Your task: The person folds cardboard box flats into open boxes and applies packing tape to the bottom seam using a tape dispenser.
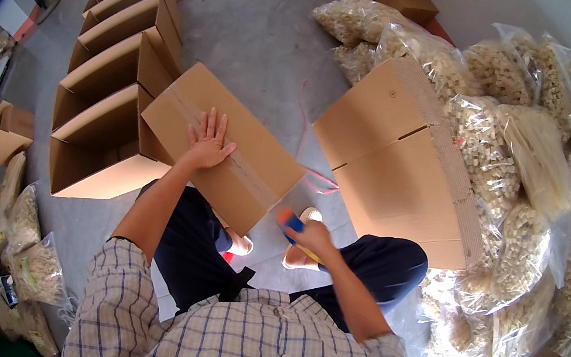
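A closed cardboard box (262, 139) sits tilted across the space before my knees, with a strip of clear tape along its seam. My left hand (208, 145) lies flat on its upper face, fingers stretched out. Near the box's lower right corner, my right hand (315, 238) is wrapped round a blue and orange hand tool (288, 221) that looks like a tape dispenser; motion blurs it. A stack of flattened cartons (383, 172) stands to the right of the box, apart from both hands.
On the left runs a long row of open-topped cardboard boxes (102, 183). Clear bags of pale small pieces (481, 142) pile up along the right wall. More bags (36, 266) lie at the lower left. A pink strap (319, 179) lies on the grey floor (251, 16).
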Motion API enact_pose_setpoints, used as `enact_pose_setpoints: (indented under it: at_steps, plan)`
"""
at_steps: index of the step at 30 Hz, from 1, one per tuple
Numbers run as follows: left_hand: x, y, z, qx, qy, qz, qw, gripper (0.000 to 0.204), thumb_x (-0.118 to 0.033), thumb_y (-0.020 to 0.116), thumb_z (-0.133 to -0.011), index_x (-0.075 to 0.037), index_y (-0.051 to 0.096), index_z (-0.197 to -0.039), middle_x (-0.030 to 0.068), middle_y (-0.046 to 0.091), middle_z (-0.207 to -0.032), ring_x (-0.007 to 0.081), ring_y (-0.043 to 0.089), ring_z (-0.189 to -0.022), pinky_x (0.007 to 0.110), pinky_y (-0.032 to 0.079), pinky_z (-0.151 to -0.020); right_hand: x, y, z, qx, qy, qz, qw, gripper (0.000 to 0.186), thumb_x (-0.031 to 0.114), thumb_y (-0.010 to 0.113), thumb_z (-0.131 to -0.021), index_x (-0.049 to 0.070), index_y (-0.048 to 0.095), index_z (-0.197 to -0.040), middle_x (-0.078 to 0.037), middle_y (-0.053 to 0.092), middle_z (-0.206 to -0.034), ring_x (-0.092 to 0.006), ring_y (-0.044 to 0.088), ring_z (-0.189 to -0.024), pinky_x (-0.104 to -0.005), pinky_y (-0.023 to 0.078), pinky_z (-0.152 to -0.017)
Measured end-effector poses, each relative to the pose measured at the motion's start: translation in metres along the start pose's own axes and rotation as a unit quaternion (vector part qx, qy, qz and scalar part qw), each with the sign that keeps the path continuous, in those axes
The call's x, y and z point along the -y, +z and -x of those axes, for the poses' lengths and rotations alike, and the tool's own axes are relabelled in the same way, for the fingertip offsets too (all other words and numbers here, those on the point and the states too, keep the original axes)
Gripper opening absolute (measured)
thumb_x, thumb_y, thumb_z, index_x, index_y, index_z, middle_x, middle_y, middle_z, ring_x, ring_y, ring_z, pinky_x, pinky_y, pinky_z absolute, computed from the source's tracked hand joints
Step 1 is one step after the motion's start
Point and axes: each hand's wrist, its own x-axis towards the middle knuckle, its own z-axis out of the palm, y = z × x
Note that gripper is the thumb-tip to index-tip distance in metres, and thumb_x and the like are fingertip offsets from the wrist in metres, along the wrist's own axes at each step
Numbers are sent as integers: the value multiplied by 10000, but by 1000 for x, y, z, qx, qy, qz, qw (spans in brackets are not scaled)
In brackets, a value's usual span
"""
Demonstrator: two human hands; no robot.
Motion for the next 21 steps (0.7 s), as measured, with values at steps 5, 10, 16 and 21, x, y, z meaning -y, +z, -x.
enact_pose_setpoints:
  at_steps: [5, 10, 16, 21]
  plan:
    - [11, -2, 2, 3, -13, -17, 1000, 785, -539, 377, -825, -176, -22, -1395, 99, -188, -1431, 301, -161, -1318, 587, -61, -988, 39, 64, -32, 19, -26, 63, 998, 568, 541, 581, -659, -24, 622, -693, -203, 609, -678, -346, 606, -645, -403, 484, -589]
    - [29, -31, -4, 17, 25, 194, 980, 771, -452, 486, -808, -95, 111, -1379, 153, 8, -1437, 325, 12, -1324, 522, 60, -1028, 21, 38, -3, 97, 203, -288, 931, 567, 519, 605, -705, -48, 627, -707, -165, 624, -684, -246, 630, -628, -347, 488, -558]
    - [119, -64, -41, -325, -137, 125, 927, 762, -393, 656, -698, -6, 339, -1272, 198, 321, -1318, 341, 267, -1242, 436, 237, -1008, 27, 6, -2, -79, 203, -671, 709, 486, 372, 601, -794, -96, 541, -912, -135, 612, -795, -219, 620, -662, -316, 512, -593]
    - [69, -72, 7, -211, -169, 93, 958, 746, -470, 705, -602, -11, 490, -1149, 189, 425, -1142, 331, 373, -1118, 454, 309, -935, 3, 19, -24, -205, 235, -660, 683, 660, 513, 603, -731, -83, 509, -999, -101, 589, -892, -206, 621, -741, -328, 515, -610]
